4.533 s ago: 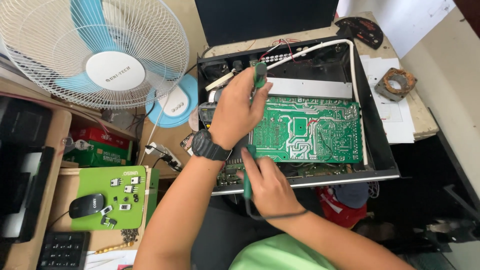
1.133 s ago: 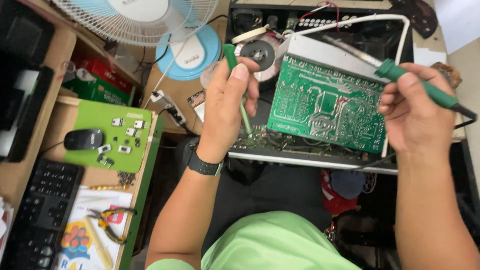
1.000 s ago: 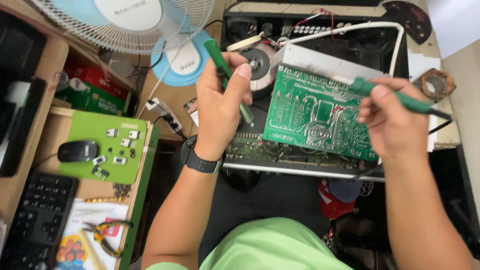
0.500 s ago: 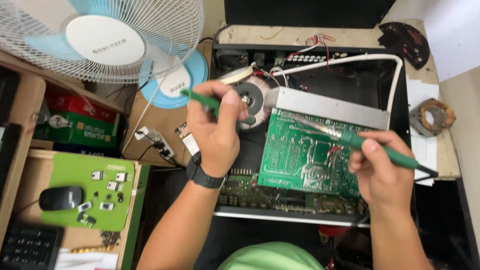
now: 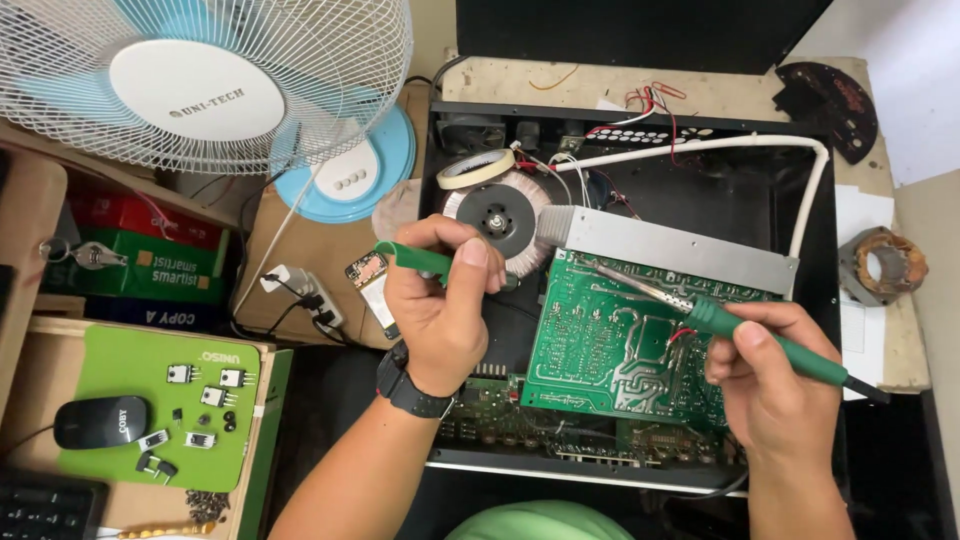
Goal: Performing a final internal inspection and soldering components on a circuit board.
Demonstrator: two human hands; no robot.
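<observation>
Both hands are busy over the open black chassis (image 5: pixel 815 260) on the desk. Left hand (image 5: pixel 445 305), with a black wristwatch (image 5: pixel 410 385), grips a green-handled tool (image 5: pixel 415 260) near the round transformer (image 5: pixel 500 215) at the chassis' far left part. Right hand (image 5: pixel 775 385) holds a green soldering iron (image 5: pixel 760 335) like a pen; its metal tip rests at the far edge of the green circuit board (image 5: pixel 610 350), just beside the grey metal plate (image 5: pixel 680 245). A white fan (image 5: pixel 210 85) stands at the left.

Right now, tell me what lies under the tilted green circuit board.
Under the green circuit board, a second board packed with components shows along the near edge, inside the black chassis. Anything further beneath is covered.
</observation>
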